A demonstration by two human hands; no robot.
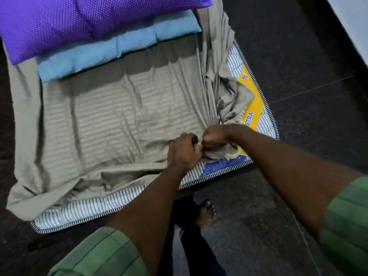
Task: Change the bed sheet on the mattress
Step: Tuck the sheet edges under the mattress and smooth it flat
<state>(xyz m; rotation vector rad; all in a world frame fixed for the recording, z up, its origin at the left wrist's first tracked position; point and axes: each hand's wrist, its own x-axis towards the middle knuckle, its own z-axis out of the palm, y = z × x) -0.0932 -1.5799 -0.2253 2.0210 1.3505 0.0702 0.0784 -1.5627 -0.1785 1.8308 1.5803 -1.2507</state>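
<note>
A beige bed sheet point(111, 120) lies wrinkled over a striped mattress point(83, 212) on the floor. Along the right side the sheet is bunched up, baring the mattress's yellow and blue label point(253, 116). At the near right corner both my hands grip a gathered fold of the sheet. My left hand point(184, 150) and my right hand point(214, 138) sit fist to fist, fingers curled round the cloth. The sheet's near edge is pulled back, so the mattress's striped border shows.
A purple pillow point(79, 22) lies on top of a light blue pillow point(111, 52) at the head of the mattress. Dark tiled floor point(298, 76) surrounds the mattress. My bare foot point(206, 214) stands by the near edge. A pale wall base point(354, 20) runs at top right.
</note>
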